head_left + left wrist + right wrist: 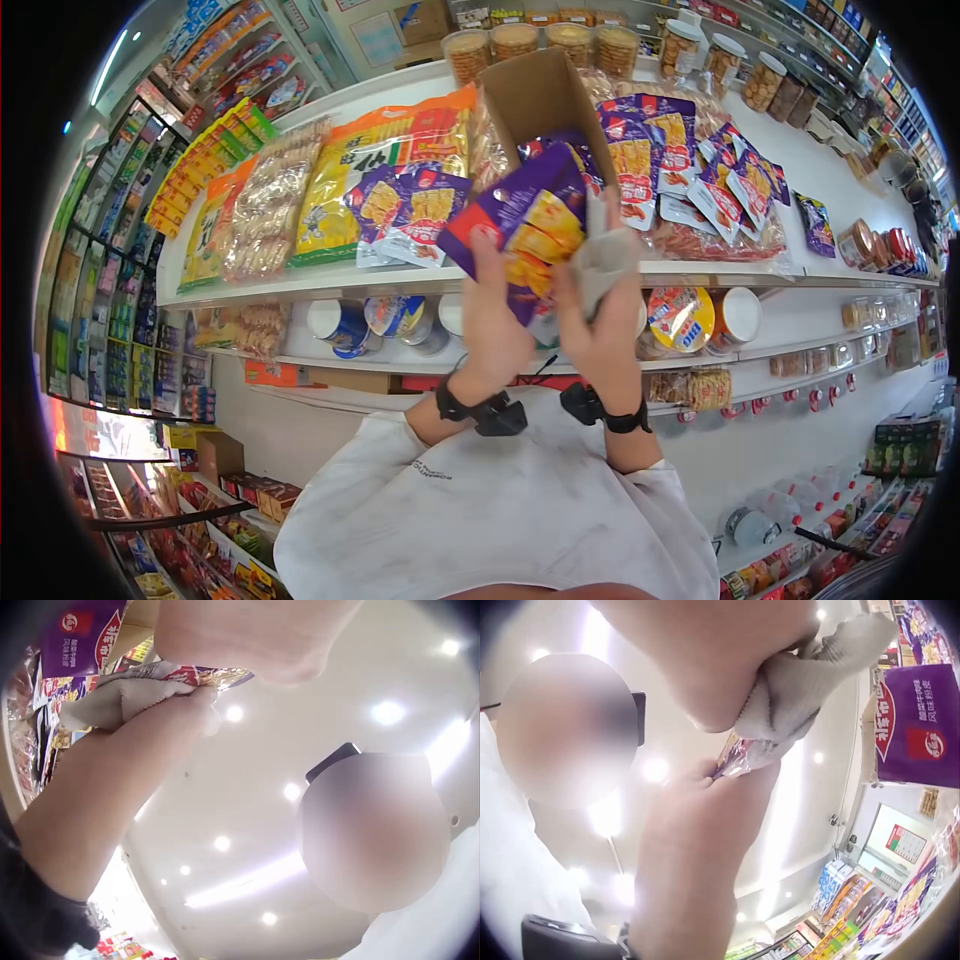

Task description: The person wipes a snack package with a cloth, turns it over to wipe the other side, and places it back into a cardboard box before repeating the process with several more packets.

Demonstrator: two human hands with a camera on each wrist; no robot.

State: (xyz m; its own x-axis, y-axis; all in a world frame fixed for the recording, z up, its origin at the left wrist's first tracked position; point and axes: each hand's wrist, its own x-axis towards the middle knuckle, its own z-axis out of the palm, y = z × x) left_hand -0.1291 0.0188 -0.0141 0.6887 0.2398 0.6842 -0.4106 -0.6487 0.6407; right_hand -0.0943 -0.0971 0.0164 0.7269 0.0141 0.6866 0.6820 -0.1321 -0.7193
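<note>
A purple snack packet with yellow food pictured on its front is tilted in front of the shelf. My left hand grips its lower left side, thumb lying over the front. On the packet's right, my right hand holds a greyish-white cloth against it. In the right wrist view the ribbed cloth is bunched in the right fingers, and the packet's edge shows between the hands. An open cardboard box, purple outside in the wrist views, stands just behind with similar packets in it.
Similar packets lie on the shelf at left and in a pile at right. Large yellow bags lie farther left. Clear jars line the back. Tubs stand on the shelf below.
</note>
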